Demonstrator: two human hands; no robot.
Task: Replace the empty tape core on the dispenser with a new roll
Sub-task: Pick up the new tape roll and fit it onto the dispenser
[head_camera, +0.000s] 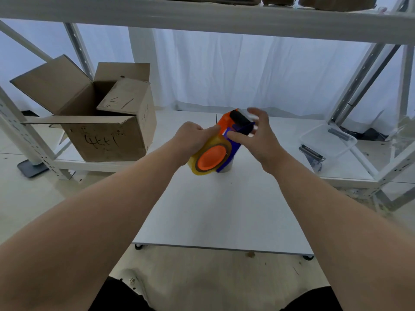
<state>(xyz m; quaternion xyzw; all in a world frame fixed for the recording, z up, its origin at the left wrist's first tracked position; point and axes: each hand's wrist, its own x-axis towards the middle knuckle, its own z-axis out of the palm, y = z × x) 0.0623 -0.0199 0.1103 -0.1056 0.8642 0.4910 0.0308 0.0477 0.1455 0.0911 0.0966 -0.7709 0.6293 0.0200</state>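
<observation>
Low table [224, 209]: tape dispenser [235, 127] held above the far half, midway between the left and right edges, with the roll [202, 163] mounted on its near end. Left hand [190, 136] grips it from the left; right hand [262, 140] is at its right. A short cylinder [228, 169], mostly hidden, stands on the table beneath it.

Lower shelf [348, 173], behind the table: cardboard box [96, 122] at the left end, plastic tub [327, 142] at the right.

Upper shelf [202, 16]: overhead.

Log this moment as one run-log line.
stage: tape roll on orange hub | left hand: grips dispenser beside roll | right hand: holds roller end, thumb on blue plate, fingers blurred
</observation>
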